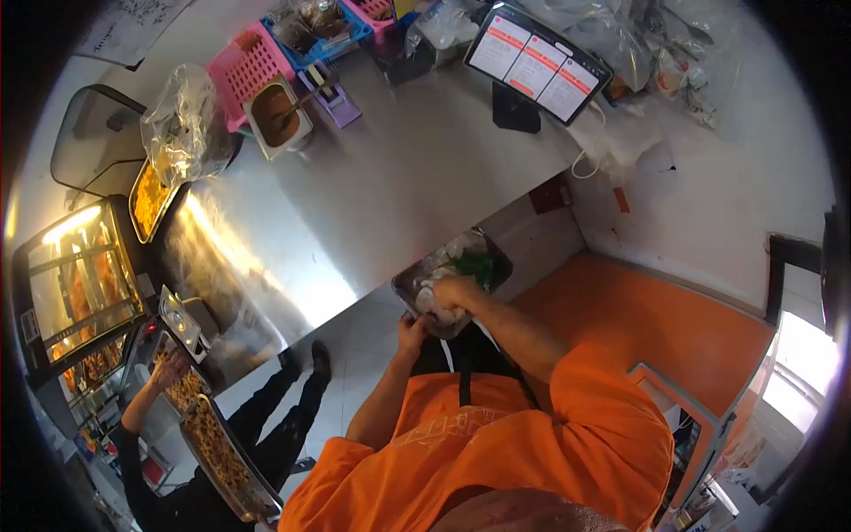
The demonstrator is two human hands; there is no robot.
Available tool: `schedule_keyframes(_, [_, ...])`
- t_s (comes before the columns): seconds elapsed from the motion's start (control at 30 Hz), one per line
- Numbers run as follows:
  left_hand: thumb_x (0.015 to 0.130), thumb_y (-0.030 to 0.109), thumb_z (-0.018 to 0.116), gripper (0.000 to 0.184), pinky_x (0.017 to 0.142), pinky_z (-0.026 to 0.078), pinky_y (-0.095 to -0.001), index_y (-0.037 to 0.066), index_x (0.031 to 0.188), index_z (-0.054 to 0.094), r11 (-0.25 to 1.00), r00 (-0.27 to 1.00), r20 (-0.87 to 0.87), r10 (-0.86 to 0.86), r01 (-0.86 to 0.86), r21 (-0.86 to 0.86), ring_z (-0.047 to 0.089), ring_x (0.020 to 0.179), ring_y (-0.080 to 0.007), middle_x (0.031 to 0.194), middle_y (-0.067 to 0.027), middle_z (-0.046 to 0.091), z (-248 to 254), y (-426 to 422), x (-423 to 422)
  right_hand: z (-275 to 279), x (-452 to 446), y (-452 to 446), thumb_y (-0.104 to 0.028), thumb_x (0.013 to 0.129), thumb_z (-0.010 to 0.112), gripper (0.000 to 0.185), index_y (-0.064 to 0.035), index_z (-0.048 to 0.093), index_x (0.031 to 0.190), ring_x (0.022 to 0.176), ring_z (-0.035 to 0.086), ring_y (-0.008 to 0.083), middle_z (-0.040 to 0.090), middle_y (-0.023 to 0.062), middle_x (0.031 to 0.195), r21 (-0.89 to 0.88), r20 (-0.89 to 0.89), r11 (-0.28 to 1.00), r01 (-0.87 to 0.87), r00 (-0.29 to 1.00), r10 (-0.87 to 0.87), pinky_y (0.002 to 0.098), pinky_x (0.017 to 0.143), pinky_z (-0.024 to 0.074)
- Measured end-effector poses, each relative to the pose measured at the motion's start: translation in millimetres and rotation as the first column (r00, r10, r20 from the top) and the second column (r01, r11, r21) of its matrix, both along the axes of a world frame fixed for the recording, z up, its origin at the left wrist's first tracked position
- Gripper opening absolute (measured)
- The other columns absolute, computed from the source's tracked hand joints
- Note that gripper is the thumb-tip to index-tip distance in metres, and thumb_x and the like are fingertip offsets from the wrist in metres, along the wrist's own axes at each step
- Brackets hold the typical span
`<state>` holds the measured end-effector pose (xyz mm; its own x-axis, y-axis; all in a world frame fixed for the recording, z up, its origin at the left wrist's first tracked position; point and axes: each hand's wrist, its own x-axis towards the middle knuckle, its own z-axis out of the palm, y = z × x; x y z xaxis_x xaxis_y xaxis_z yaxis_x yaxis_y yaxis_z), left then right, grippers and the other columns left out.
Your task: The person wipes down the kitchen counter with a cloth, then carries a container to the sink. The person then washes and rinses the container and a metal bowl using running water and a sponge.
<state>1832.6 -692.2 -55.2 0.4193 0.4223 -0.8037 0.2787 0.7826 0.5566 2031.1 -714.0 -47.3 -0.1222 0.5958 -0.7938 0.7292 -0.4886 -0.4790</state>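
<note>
A metal tray (406, 284) is held at waist height, just off the near edge of the steel counter. In it lie whitish pieces (429, 300) that I cannot identify and a bunch of green leaves (476, 265). My left hand (414, 332) is closed on the tray's near left rim. My right hand (454, 293) reaches down inside the tray, over the whitish pieces and beside the greens. Its fingertips are hidden, so whatever they may grip does not show.
The steel counter (390, 168) carries a tablet (536, 60), a sauce pan (277, 117), a tape dispenser (335, 102) and a pink basket (253, 66). At left, a co-worker's hand (170, 365) is over trays of brown food (213, 443). A lit display case (80, 279) stands behind.
</note>
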Motion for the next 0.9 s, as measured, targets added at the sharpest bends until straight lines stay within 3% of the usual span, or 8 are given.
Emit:
schedule_keyframes(0.1, [0.081, 0.012, 0.062, 0.024, 0.061, 0.052, -0.0298, 0.0, 0.102, 0.059, 0.999, 1.0, -0.008, 0.027, -0.027, -0.019, 0.059, 0.069, -0.0149, 0.082, -0.0053, 0.061, -10, 3, -11, 116, 93, 51, -0.015, 0.078, 0.066, 0.019, 0.0023, 0.069, 0.085, 0.061, 0.066, 0.0236, 0.069, 0.012, 0.076, -0.137, -0.307, 0.877, 0.461, 0.821, -0.48, 0.0368, 0.063, 0.0528])
schedule_keyframes(0.13, [0.081, 0.011, 0.063, 0.027, 0.063, 0.053, -0.0304, 0.0, 0.105, 0.057, 0.999, 1.0, 0.014, 0.027, -0.027, -0.033, 0.059, 0.07, -0.0154, 0.083, -0.0059, 0.061, -31, 2, -27, 141, 131, 61, -0.015, 0.078, 0.064, 0.02, -0.0015, 0.065, 0.094, 0.078, 0.067, 0.0252, 0.069, 0.0116, 0.085, 0.163, -0.333, 0.794, 0.585, 0.791, -0.514, 0.0404, 0.067, 0.0526])
schedule_keyframes(0.17, [0.08, 0.011, 0.064, 0.031, 0.064, 0.053, -0.031, 0.0, 0.108, 0.056, 0.998, 0.999, 0.032, 0.027, -0.025, -0.049, 0.059, 0.071, -0.0158, 0.084, -0.0065, 0.06, -43, 3, -36, 162, 162, 70, -0.019, 0.082, 0.062, 0.022, -0.0029, 0.065, 0.097, 0.086, 0.066, 0.0255, 0.068, 0.0131, 0.09, 0.513, -0.285, 0.475, 0.715, 0.664, -0.692, 0.0388, 0.075, 0.051])
schedule_keyframes(0.2, [0.08, 0.01, 0.065, 0.038, 0.065, 0.054, -0.0319, -0.001, 0.114, 0.051, 0.997, 0.997, -0.043, 0.062, -0.065, -0.051, 0.059, 0.072, -0.0166, 0.086, -0.0072, 0.06, -39, 7, -34, 161, 205, 78, -0.021, 0.084, 0.06, 0.024, -0.0058, 0.065, 0.101, 0.098, 0.062, 0.0274, 0.067, 0.0137, 0.095, 0.928, -0.152, 0.14, 0.346, 0.692, -0.706, 0.0397, 0.086, 0.0471])
schedule_keyframes(0.27, [0.078, 0.009, 0.067, 0.054, 0.068, 0.055, -0.0337, -0.003, 0.125, 0.042, 0.989, 0.972, -0.197, 0.128, -0.141, -0.051, 0.059, 0.074, -0.0181, 0.089, -0.0088, 0.059, -25, 12, -34, 183, 268, 95, -0.026, 0.085, 0.058, 0.039, -0.0129, 0.06, 0.122, 0.128, 0.037, 0.0422, 0.048, 0.0137, 0.133, 0.949, 0.268, 0.257, -0.185, 0.036, -0.963, 0.0552, 0.104, 0.0298])
schedule_keyframes(0.33, [0.077, 0.008, 0.068, 0.067, 0.069, 0.055, -0.0354, -0.004, 0.133, 0.032, 0.99, 0.982, -0.16, 0.102, -0.117, -0.083, 0.059, 0.077, -0.0194, 0.092, -0.0105, 0.058, -43, 21, -51, 190, 307, 96, -0.031, 0.085, 0.058, 0.047, -0.0187, 0.055, 0.129, 0.136, 0.02, 0.0458, 0.034, 0.0119, 0.145, 0.915, 0.332, 0.335, -0.226, -0.052, -0.942, 0.063, 0.107, 0.0186])
schedule_keyframes(0.7, [0.075, 0.008, 0.068, 0.053, 0.065, 0.054, -0.0316, -0.001, 0.121, 0.042, 0.985, 0.962, -0.225, 0.156, -0.169, -0.038, 0.059, 0.081, -0.0206, 0.101, -0.0115, 0.056, -38, 38, -41, 165, 340, 84, -0.037, 0.086, 0.057, 0.049, -0.023, 0.051, 0.133, 0.138, 0.017, 0.0433, 0.034, 0.0131, 0.145, 0.874, 0.444, 0.45, -0.184, -0.07, -0.893, 0.0637, 0.108, 0.0136])
schedule_keyframes(0.9, [0.073, 0.013, 0.071, 0.061, 0.065, 0.054, -0.0328, -0.002, 0.125, 0.043, 0.992, 0.961, -0.247, -0.122, 0.122, -0.016, 0.06, 0.086, -0.0225, 0.103, -0.0123, 0.058, -98, 44, -14, 140, 224, -6, -0.026, 0.093, 0.053, 0.04, -0.0033, 0.051, 0.127, 0.13, 0.03, 0.0458, 0.039, 0.0249, 0.137, 0.988, -0.003, -0.015, -0.151, 0.079, -0.997, 0.0543, 0.104, 0.026])
